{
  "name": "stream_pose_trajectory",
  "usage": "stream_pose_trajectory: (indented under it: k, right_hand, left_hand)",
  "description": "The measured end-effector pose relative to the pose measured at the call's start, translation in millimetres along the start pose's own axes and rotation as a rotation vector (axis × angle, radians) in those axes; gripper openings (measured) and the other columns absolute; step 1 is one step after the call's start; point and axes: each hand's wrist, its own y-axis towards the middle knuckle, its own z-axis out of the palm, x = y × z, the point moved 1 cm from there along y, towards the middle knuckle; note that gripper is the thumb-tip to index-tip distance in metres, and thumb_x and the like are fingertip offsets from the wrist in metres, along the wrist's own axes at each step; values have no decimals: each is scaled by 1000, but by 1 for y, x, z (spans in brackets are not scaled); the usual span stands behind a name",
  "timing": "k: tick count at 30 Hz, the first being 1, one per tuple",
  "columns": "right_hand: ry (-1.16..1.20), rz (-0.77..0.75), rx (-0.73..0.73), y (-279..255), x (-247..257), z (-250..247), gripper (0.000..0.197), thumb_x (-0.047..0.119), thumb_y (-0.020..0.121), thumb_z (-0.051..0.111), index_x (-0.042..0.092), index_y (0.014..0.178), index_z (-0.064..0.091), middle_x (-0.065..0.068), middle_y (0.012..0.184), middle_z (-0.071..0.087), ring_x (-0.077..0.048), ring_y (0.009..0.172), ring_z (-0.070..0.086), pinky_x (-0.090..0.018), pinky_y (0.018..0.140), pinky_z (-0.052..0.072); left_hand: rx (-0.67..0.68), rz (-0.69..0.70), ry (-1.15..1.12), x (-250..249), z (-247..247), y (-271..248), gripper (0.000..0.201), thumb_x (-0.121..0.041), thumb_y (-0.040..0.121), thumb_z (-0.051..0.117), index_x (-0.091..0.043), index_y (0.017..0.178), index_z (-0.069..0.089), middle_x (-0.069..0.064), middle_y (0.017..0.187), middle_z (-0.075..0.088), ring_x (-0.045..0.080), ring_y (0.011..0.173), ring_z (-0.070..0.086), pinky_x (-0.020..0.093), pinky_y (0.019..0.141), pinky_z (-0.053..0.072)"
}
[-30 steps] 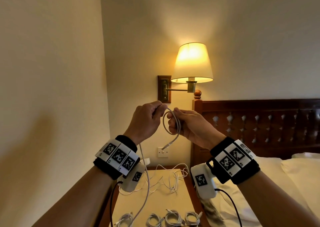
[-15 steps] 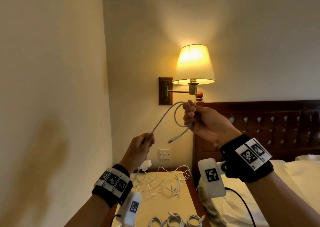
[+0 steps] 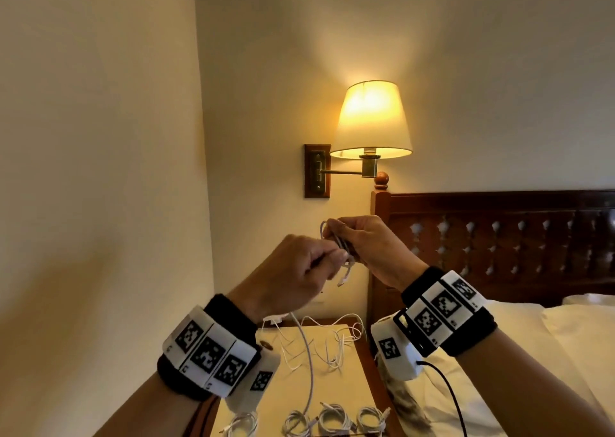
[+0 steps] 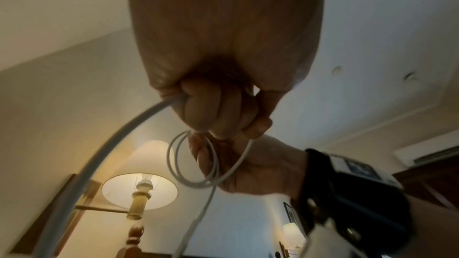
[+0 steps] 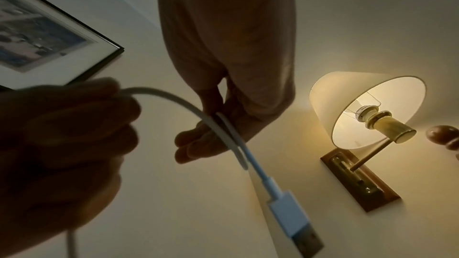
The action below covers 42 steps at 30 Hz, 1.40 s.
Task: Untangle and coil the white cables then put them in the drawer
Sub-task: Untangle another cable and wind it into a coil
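A white cable (image 3: 340,247) is held in front of my chest in small loops. My right hand (image 3: 336,233) pinches these loops (image 5: 228,138), and the USB plug (image 5: 295,223) hangs free below them. My left hand (image 3: 331,257) sits close against the right and grips the running part of the cable (image 4: 104,156) in curled fingers. From there the cable drops to the nightstand (image 3: 336,390). A tangle of loose white cables (image 3: 319,340) lies at the nightstand's back. Several coiled cables (image 3: 332,420) lie along its front edge. No drawer is in view.
A lit wall lamp (image 3: 371,120) hangs just above and behind my hands. A dark wooden headboard (image 3: 499,237) and a bed with white pillows (image 3: 549,353) are to the right. A bare wall closes the left side. A framed picture (image 5: 44,42) hangs on the wall.
My left hand has risen from low on the cable to meet the right hand, bringing up more cable. The right hand has come down from beside the lamp.
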Motion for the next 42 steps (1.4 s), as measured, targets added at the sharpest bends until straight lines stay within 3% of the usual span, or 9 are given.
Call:
stream_pose_trajectory:
  k: [3,7,12,20,22,30,33,38,42]
  right_hand:
    - [29,0,22,-3,0,3,32,25,101,46,1,101,67,-9,79,71,-16,71,69,-24,65,55]
    - [107,9,41,-7,3,6,34,24,103,42,1,96,65,-10,75,70,-19,69,70,-23,62,54]
    - [166,44,29,-6,1,10,34,27,104,39,5,93,63,-4,67,64,-15,61,62,-26,64,51]
    - [487,270,140,-7,2,5,30,25,103,41,7,89,60,-1,60,52,-10,52,51,-19,49,47]
    - [658,309,168,-9,4,5,30,25,102,41,8,85,60,0,58,51,-9,49,51,-19,46,46]
    - [978,259,157,-2,8,-20,22,23,96,42,12,84,57,8,56,48,-4,47,49,-14,44,41]
    - [891,200,40,5,11,-35,27,26,102,39,12,89,57,6,60,51,-5,50,52,-16,46,46]
    - [396,83,-6,15,3,-16,28,27,102,43,7,93,60,-3,72,62,-15,67,64,-25,65,53]
    - [56,-21,-26,15,1,8,32,28,102,44,4,92,62,-3,71,67,-14,69,67,-25,67,53]
  left_hand:
    - [-132,37,99,12,-6,8,33,-22,99,49,-36,70,48,-19,61,50,-3,57,54,6,54,37]
    - [-276,53,233,38,-11,18,26,-35,98,44,-37,72,46,-18,58,47,6,53,50,14,55,36]
    - [-306,76,239,63,-10,23,29,-54,97,34,-36,78,47,-15,61,48,8,57,50,24,57,42]
    - [-393,-20,130,86,-2,21,52,-68,86,38,-24,62,51,-10,50,41,10,50,42,16,52,34]
    - [-407,-70,49,89,3,20,64,-68,86,36,-11,62,54,-8,49,39,11,49,40,19,52,33]
    - [-315,-312,-261,118,36,-32,39,-38,97,40,-15,66,49,-8,52,41,5,50,35,22,53,31]
    - [-143,-359,-238,114,43,-54,37,-37,97,43,-17,68,53,-9,55,44,3,53,39,22,56,34]
    - [230,-173,59,51,35,-29,42,-29,102,42,-15,64,55,-8,55,47,6,48,42,24,56,39]
    - [104,-23,150,12,18,0,37,-29,100,47,-24,64,52,-14,54,45,3,44,45,14,50,32]
